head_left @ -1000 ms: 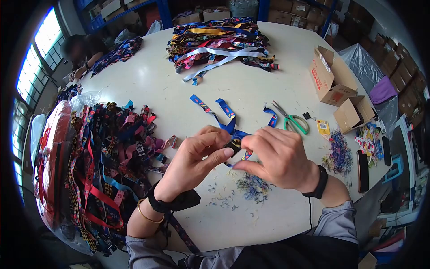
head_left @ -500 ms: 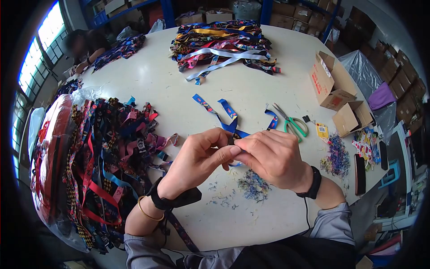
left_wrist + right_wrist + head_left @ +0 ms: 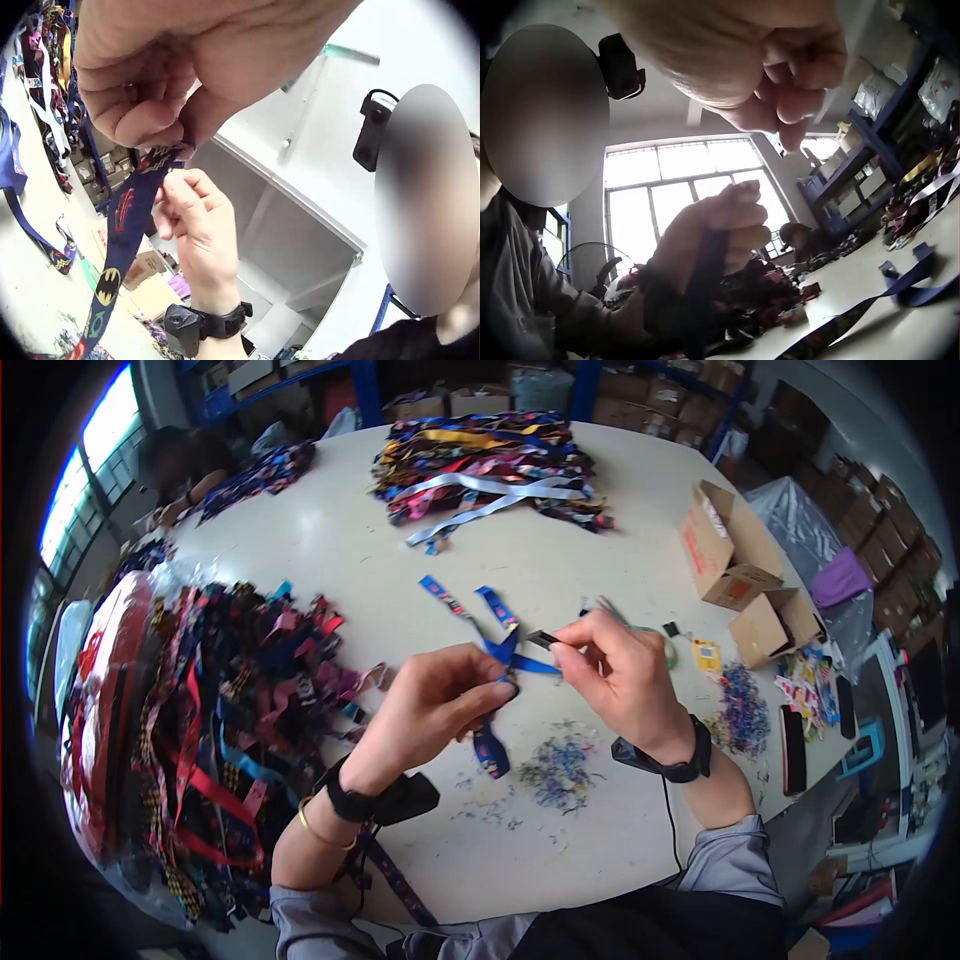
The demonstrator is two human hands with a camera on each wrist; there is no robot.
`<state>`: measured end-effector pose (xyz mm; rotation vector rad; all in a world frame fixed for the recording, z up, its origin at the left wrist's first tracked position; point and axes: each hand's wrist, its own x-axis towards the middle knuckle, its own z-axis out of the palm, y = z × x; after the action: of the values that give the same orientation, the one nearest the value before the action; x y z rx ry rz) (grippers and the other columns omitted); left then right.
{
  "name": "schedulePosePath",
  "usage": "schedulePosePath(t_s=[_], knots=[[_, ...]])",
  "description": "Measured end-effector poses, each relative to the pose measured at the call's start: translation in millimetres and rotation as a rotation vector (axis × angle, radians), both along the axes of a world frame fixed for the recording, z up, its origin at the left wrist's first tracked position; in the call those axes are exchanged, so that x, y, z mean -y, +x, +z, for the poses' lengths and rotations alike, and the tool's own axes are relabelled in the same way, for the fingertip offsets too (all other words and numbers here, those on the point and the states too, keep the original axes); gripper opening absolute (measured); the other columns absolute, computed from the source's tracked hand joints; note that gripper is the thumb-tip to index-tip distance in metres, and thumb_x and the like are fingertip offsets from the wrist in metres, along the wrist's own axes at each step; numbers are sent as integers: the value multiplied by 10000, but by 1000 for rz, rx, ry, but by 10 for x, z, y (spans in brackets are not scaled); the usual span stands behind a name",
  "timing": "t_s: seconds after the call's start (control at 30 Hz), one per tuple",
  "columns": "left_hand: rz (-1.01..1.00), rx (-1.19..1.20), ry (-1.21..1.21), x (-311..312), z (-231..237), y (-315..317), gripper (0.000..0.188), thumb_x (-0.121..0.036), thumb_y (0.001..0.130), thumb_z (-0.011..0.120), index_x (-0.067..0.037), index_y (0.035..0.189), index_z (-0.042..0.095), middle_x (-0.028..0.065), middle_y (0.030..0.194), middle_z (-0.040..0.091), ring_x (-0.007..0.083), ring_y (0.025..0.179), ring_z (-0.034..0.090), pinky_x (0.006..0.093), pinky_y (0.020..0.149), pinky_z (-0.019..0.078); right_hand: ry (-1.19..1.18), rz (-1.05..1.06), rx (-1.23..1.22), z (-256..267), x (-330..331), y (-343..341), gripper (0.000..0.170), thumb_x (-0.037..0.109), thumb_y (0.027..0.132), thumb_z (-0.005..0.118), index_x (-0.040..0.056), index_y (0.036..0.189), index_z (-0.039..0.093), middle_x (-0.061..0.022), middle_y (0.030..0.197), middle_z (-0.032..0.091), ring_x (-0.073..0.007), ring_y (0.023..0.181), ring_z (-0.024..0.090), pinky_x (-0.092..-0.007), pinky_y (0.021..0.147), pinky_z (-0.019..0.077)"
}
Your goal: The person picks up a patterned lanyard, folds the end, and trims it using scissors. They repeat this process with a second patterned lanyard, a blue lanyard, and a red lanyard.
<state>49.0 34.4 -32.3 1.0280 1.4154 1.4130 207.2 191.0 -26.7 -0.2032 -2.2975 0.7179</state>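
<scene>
My left hand (image 3: 435, 700) pinches a blue printed lanyard strap (image 3: 124, 214) between thumb and fingers. Colourful emblems run along it, and one end (image 3: 490, 752) hangs below the hand in the head view. Up and to the right, my right hand (image 3: 630, 675) pinches a small flat black piece (image 3: 542, 639) by its end, apart from the left hand. Behind the hands, more blue strap (image 3: 500, 650) lies crossed on the table. Green-handled scissors (image 3: 671, 652) lie partly hidden behind my right hand.
A large heap of lanyards (image 3: 230, 740) fills the left side, and another pile (image 3: 485, 470) lies at the back. Thread scraps (image 3: 560, 768) are scattered in front. Open cardboard boxes (image 3: 735, 545) stand at right near a phone-like dark slab (image 3: 792, 748). Another person (image 3: 185, 465) sits far left.
My hands, close together before, have moved apart. The right hand has drawn up and right with the black piece; the left has shifted slightly left and down, with a strap end now hanging below it.
</scene>
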Motion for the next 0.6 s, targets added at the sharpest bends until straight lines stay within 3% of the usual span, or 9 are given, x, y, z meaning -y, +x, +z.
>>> schedulePosePath(t_s=[0.03,0.07,0.17,0.23,0.3,0.37,0.47,0.57,0.6], knots=[[5,-37,8,-15,-22,3,118,-107,936,652,2,950,611,-32,699,563,23,560,484,184,485,377,-4,-35,14,-12,-84,34,69,73,854,677,44,874,618,-71,691,660,-210,563,647,-306,511,484],[33,-47,4,-15,-10,11,120,-115,930,658,-2,944,621,-48,691,550,17,549,455,182,481,350,-46,-26,56,-56,-206,68,81,104,879,666,44,889,613,-54,709,664,-159,595,652,-290,535,481],[46,-64,-29,5,38,-2,81,-93,931,640,-17,916,615,-40,711,577,20,584,506,175,485,365,-208,-159,-24,-47,-768,256,86,119,902,653,44,897,610,-29,743,674,-94,642,633,-266,557,476],[35,-24,-24,5,42,1,93,-96,943,635,-4,929,623,-50,690,563,2,558,451,173,489,331,-312,-210,-239,190,-1176,438,92,131,912,649,47,915,610,-14,779,677,-52,691,606,-236,584,471],[8,14,18,-5,11,8,100,-104,962,611,-9,932,606,-21,692,600,7,548,455,172,487,332,-242,-366,-286,400,-1571,675,95,128,911,652,44,926,609,-17,804,685,-38,722,601,-211,634,475],[-5,27,27,-3,5,6,108,-113,968,604,-11,936,597,3,700,628,12,536,457,175,478,337,-192,-610,-177,551,-1920,865,184,157,904,656,29,1024,599,-61,822,700,-133,788,664,-275,706,510],[-30,6,2,8,28,-1,120,-126,971,604,-12,936,589,38,726,664,26,525,482,183,470,365,209,-954,70,576,-2302,1013,301,194,898,654,28,1135,571,-131,903,710,-285,878,688,-373,775,523],[-34,-1,-10,20,79,34,127,-121,972,587,-12,907,593,56,718,657,68,613,605,191,477,428,422,-916,89,503,-2051,884,403,233,891,654,29,1217,534,-184,1010,692,-395,954,653,-446,833,506],[-51,31,9,19,62,21,133,-117,971,587,0,907,596,69,732,665,80,613,606,197,496,447,313,-748,103,469,-1979,832,474,229,888,686,19,1283,527,-129,1081,691,-169,749,671,-296,669,516]])
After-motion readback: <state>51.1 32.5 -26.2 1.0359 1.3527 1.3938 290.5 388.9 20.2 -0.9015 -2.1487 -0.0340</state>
